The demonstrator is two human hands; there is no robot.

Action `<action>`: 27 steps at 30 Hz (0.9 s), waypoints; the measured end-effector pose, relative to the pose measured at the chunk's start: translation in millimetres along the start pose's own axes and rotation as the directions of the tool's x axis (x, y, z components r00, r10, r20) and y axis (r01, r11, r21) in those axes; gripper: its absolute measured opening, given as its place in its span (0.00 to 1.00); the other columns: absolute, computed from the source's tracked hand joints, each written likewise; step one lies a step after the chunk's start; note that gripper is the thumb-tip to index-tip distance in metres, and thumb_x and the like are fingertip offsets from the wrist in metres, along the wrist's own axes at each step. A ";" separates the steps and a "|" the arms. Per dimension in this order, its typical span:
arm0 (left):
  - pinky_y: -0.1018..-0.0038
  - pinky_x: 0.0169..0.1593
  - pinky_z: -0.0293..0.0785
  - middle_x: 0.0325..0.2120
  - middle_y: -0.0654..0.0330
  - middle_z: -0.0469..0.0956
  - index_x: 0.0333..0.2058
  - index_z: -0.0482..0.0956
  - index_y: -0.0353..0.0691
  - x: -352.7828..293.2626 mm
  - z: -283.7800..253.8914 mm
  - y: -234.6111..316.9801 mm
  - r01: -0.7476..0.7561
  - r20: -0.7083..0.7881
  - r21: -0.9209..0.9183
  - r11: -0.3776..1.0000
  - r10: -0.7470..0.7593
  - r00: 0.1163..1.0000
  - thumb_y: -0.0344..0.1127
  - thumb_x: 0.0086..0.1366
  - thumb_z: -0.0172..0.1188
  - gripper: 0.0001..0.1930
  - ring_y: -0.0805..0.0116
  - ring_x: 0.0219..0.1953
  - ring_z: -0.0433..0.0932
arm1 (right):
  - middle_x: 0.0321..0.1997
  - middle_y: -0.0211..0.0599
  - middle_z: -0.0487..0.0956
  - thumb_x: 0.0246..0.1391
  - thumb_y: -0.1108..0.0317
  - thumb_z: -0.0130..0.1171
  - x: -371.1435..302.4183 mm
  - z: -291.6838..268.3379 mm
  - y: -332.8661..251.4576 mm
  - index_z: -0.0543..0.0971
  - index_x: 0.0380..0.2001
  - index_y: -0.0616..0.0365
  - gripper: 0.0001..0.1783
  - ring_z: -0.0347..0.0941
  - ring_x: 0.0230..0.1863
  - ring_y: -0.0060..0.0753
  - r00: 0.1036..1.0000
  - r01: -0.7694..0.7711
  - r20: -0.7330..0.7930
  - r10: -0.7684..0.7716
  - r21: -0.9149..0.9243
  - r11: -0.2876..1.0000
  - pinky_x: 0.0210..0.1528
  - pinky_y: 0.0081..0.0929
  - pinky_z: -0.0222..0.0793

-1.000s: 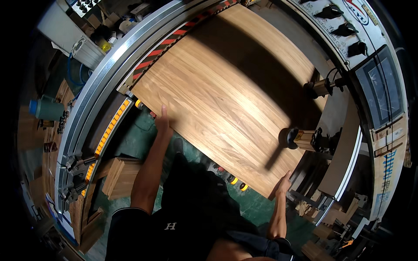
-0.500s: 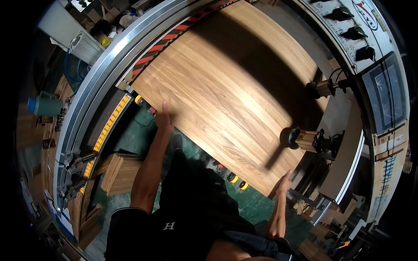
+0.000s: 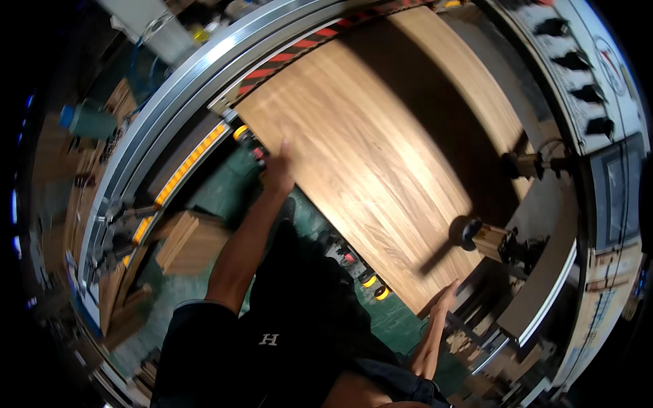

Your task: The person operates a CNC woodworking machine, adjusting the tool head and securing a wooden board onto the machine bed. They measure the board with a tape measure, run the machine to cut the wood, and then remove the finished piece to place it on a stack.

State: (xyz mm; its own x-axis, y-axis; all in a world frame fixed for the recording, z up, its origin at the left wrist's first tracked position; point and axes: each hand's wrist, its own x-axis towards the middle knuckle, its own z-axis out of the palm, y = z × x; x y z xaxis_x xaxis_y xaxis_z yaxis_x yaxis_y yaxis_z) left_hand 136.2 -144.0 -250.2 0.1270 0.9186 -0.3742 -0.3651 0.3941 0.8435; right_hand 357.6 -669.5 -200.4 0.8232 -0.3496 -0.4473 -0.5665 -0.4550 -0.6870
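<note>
A large light-brown wooden panel [image 3: 340, 156] with a striped grain lies flat before me on a machine bed. My left hand [image 3: 280, 170] grips its near edge toward the left corner; the thumb lies on top, and the other fingers are mostly hidden and somewhat blurred. At the near right corner, my right hand [image 3: 445, 298] holds the panel's edge, with its fingers partly out of sight. A round-ended clamp [image 3: 476, 236] extends over the right side, and a second clamp [image 3: 524, 165] sits farther back. Dark shadow bands cross the wood.
A metal rail [image 3: 180, 81] curves along the left, beside red-and-black striped tape [image 3: 292, 54]. Yellow-rimmed rollers [image 3: 375, 286] show below the near edge. Stacked wood pieces [image 3: 192, 241] stand on the green floor. A control panel with knobs and a screen [image 3: 615, 197] is at right.
The whole view has tilted and shifted, so the panel and machine appear farther right. Both hands stay at about the same places on the panel.
</note>
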 end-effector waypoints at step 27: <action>0.68 0.52 0.68 0.48 0.43 0.73 0.50 0.68 0.25 43.7 -7.0 -40.1 -0.242 -0.295 0.538 0.807 0.450 0.843 0.42 0.59 0.63 0.28 0.54 0.49 0.73 | 0.17 0.44 0.66 0.56 0.33 0.43 14.0 8.5 26.6 0.67 0.17 0.72 0.43 0.56 0.22 0.40 0.968 0.195 -0.127 -0.216 -0.156 0.968 0.30 0.44 0.56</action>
State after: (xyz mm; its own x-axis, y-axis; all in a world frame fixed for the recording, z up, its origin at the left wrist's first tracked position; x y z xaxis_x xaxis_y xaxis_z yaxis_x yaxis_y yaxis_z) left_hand 150.0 -119.9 -303.1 -0.3290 0.9430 -0.0498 0.1708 0.1113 0.9790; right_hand 354.4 -679.5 -229.8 0.9145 -0.3445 -0.2119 -0.3935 -0.6370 -0.6629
